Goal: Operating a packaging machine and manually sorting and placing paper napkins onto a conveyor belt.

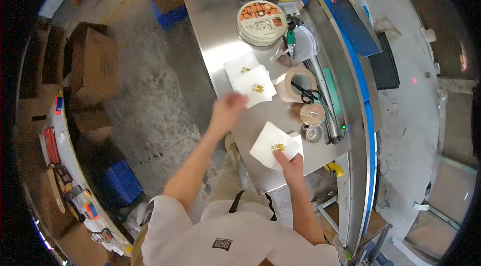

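Observation:
My right hand (292, 167) grips the edge of a stack of white square papers (268, 141), its thumb on top near a small gold mark. Whether that mark is printed or a loose piece, I cannot make out. The stack is over the near end of the steel table. My left hand (230, 109) is smeared by motion, beside the near corner of another white paper pile (250, 90); I cannot tell if they touch. That pile bears a similar gold mark. Partly under it lies a further white paper pile (235, 67), also gold-marked.
On the steel table (215, 20) stand a round cookie tin (261, 21), a wide tape roll (286, 88) with black scissors (308, 95) on it, a smaller tape roll (311, 114) and a clear cup (314, 134). A metal bar (325, 100) runs along the right side. Cardboard boxes (92, 65) stand left.

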The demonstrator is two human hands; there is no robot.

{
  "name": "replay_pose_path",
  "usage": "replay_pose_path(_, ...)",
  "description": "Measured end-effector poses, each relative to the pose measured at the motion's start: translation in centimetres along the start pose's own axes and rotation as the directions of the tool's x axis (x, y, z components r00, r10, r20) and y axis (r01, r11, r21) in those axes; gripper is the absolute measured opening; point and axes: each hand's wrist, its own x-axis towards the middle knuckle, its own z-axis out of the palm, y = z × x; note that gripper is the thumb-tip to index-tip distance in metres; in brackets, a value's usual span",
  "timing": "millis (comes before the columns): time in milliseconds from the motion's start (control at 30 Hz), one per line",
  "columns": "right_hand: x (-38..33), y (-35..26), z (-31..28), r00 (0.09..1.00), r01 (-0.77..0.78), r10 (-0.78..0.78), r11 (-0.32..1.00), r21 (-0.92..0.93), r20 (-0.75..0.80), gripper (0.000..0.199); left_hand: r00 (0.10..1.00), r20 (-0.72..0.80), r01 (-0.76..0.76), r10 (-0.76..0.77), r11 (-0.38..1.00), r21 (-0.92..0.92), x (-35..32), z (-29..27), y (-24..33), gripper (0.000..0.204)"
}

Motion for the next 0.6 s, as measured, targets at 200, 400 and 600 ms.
replay_pose_path(200, -2.6, 1.8, -1.6, 0.993, -0.047, 0.04, 0.997, -0.061, -0.107, 0.029, 0.977, -0.212, 0.066, 0.023, 0.911, 0.407, 11.0, -1.8, -1.1, 0.067)
replay_pose_path(400, -3.1, 3.1, -2.5, 0.987, -0.095, 0.073, 0.983, -0.156, -0.142, 0.03, 0.99, -0.139, 0.014, 0.009, 0.986, 0.165, 11.9, 0.4, 0.1, 0.082)
replay_pose_path(600, -3.0, 3.0, -2.0, 0.991, -0.059, 0.042, 0.99, -0.126, -0.131, 0.03, 0.997, -0.071, -0.004, 0.008, 0.998, 0.068, 11.7, 0.5, -0.9, 0.084)
